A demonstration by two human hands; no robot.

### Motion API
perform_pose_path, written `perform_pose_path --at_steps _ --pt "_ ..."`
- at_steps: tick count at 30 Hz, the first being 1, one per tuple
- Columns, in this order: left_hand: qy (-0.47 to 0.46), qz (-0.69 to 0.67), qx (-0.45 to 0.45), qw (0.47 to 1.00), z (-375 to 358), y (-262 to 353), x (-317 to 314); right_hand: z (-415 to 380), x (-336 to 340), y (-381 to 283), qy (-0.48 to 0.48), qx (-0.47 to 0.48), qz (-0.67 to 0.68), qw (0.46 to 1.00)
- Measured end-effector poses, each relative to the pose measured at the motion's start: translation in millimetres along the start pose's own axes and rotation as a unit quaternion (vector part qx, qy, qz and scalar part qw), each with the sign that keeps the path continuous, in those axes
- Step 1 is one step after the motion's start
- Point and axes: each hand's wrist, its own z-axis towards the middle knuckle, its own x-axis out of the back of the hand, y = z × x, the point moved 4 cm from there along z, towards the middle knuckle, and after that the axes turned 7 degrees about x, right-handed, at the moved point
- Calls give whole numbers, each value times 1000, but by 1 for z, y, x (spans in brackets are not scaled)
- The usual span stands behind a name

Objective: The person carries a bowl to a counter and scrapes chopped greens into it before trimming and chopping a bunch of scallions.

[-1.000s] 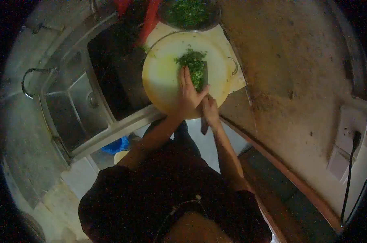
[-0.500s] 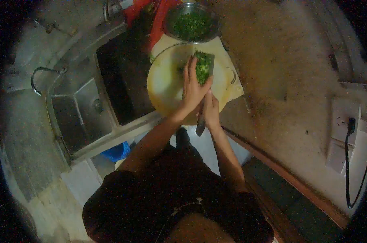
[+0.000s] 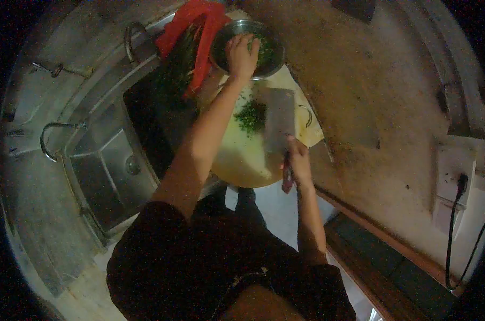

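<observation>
My left hand [image 3: 243, 56] reaches into a metal bowl [image 3: 280, 67] of chopped greens [image 3: 267, 49], its fingers bent over them; whether it grips any is hidden. Lower down, my right hand [image 3: 299, 163] is wrapped round the handle of a cleaver [image 3: 280, 117], whose broad blade is over the right part of a round cutting board [image 3: 239, 160]. A small pile of chopped greens [image 3: 248, 116] lies on the board just left of the blade.
A red plastic bag [image 3: 205, 53] with long greens [image 3: 181, 67] stands left of the bowl. Further left are a metal sink [image 3: 111, 166] and a faucet [image 3: 58, 128]. A socket with a plug [image 3: 460, 184] is on the right.
My left hand has left the blade and moved up into the bowl. The greens that lay on the cleaver are gone from it. My right hand has shifted slightly right and down with the cleaver.
</observation>
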Motion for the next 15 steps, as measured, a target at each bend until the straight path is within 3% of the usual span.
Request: perform_pose_path --at_steps 2,4,7,8,9,11,13,15 --pt "-79 -159 -22 984 -30 26 34 12 38 39 24 -11 -22 999" --pt "-149 -172 11 974 -82 17 48 28 65 60 56 41 -29 997" --pt "-190 -124 33 973 -159 -1 58 30 62 23 90 27 -47 994" --pt "-197 -40 10 980 -178 -2 60 38 65 34 90 21 -45 995" --pt "-201 44 -11 978 -189 -4 60 52 64 43 82 26 -51 995" --pt "-236 51 -7 970 -191 -9 58 68 61 42 74 30 -57 995" --pt "-217 109 3 970 -183 -3 52 67 43 20 -45 35 -76 995" --pt "-206 80 17 975 -173 -5 38 82 23 36 -68 48 -92 992"
